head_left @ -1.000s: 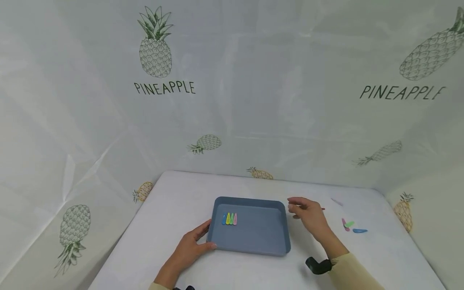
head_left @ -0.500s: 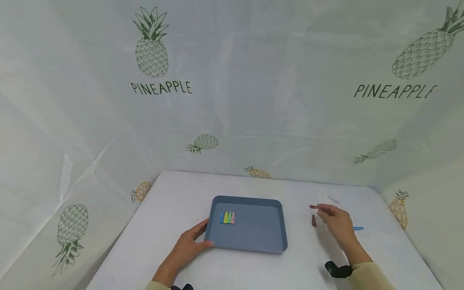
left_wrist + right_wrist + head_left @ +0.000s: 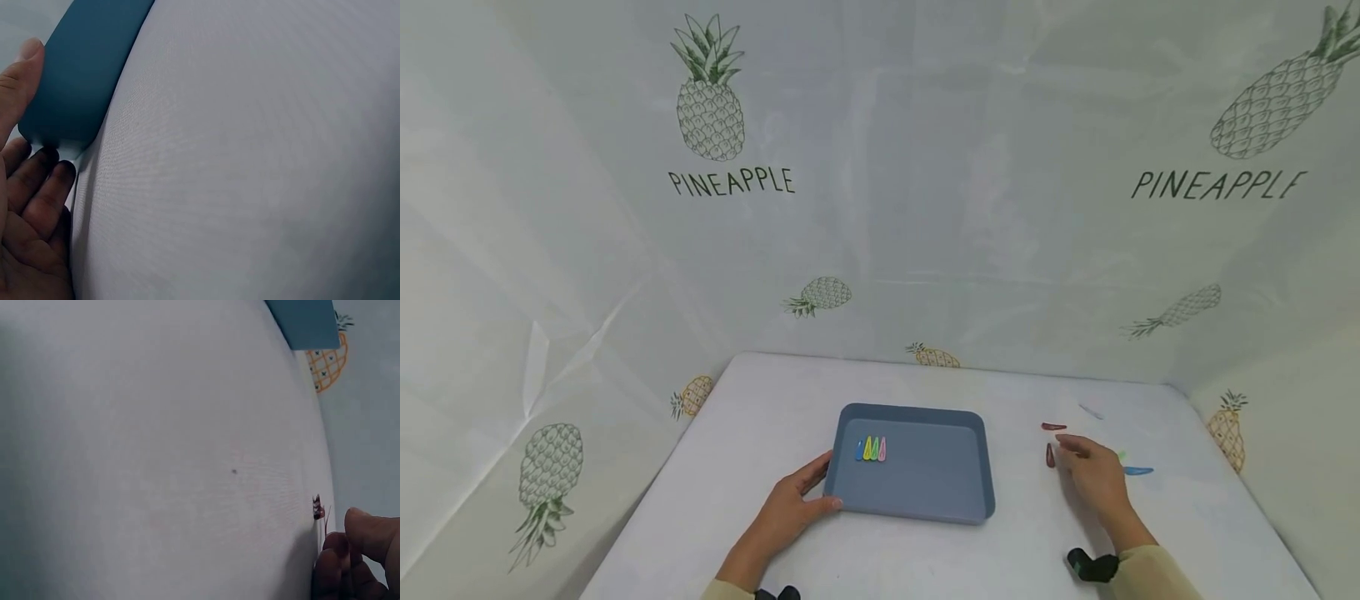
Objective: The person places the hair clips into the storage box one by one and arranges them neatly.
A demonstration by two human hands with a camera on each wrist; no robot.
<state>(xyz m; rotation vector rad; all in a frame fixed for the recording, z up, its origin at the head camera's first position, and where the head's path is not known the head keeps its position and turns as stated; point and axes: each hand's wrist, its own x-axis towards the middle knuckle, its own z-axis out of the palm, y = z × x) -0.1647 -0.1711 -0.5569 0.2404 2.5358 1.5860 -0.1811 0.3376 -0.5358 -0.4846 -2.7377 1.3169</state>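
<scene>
My left hand holds the blue-grey tray at its near left corner. In the left wrist view, the thumb lies against the wall of the tray, with the fingers at its corner. A short row of snap hair clips, blue, yellow, green and pink, lies inside the tray. To the tray's right, my right hand hovers low with fingertips close to two dark red hair clips, one lying crosswise and one lengthwise. No clip shows between its fingers.
Farther right lie a blue hair clip, a green clip partly hidden by the right hand, and a pale purple clip. A pineapple-print sheet rises behind the white table.
My right hand has moved from the tray's right edge rightward to the dark red clips, then dipped slightly nearer me. The left hand stays at the tray, and the row inside looks the same.
</scene>
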